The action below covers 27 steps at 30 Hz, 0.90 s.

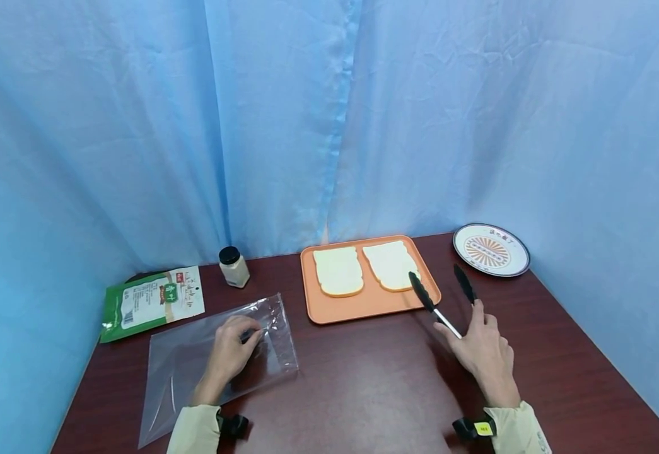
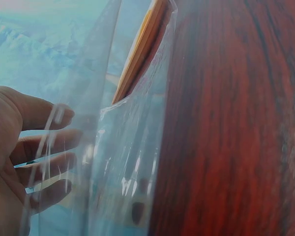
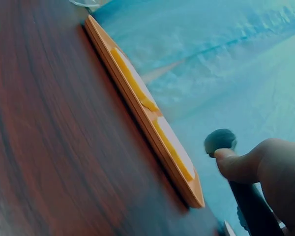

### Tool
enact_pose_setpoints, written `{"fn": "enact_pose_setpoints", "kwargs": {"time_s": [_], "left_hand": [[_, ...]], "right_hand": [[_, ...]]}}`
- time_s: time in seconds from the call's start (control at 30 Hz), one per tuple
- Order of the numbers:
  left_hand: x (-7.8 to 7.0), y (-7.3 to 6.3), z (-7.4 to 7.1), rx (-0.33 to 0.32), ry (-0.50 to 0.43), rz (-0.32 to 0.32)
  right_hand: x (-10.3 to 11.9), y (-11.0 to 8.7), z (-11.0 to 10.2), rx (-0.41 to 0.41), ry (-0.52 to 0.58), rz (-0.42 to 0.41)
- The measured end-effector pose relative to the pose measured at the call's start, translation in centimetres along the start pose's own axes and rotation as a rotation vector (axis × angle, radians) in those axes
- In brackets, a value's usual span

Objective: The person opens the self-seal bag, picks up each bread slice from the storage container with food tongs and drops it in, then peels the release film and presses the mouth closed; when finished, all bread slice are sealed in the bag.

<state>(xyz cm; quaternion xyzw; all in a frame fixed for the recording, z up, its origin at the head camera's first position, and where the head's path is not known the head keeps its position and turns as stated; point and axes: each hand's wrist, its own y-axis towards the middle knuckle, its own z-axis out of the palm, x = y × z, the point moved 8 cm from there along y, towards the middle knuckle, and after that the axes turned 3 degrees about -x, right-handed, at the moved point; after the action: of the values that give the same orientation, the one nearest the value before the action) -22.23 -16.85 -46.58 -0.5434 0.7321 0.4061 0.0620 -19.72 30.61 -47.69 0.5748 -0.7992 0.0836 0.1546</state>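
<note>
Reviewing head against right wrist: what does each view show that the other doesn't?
Only the head view shows the patterned plate, the green-and-white pouch and the left hand.

Only the right wrist view gives a low, side-on look at the tray, adding no object I can name.

Both show that tray, its two bread slices, the right hand with the tongs, the table and the curtain.

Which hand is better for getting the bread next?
Probably the right hand: it holds the tongs, their tips apart, and one looks close to the nearer bread slice. The left hand is farther off, at the clear bag.
</note>
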Motion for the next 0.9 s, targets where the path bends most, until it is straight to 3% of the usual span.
{"fn": "enact_pose_setpoints", "kwargs": {"time_s": [0.4,0.9], "left_hand": [[0.1,0.0,0.2,0.030,-0.006,-0.038],[-0.2,0.1,0.0,0.002,-0.006,0.004]], "right_hand": [[2.9,0.3,1.6,0.060,-0.049,-0.082],[4.8,1.7,2.3,0.101,-0.098,-0.116]]}}
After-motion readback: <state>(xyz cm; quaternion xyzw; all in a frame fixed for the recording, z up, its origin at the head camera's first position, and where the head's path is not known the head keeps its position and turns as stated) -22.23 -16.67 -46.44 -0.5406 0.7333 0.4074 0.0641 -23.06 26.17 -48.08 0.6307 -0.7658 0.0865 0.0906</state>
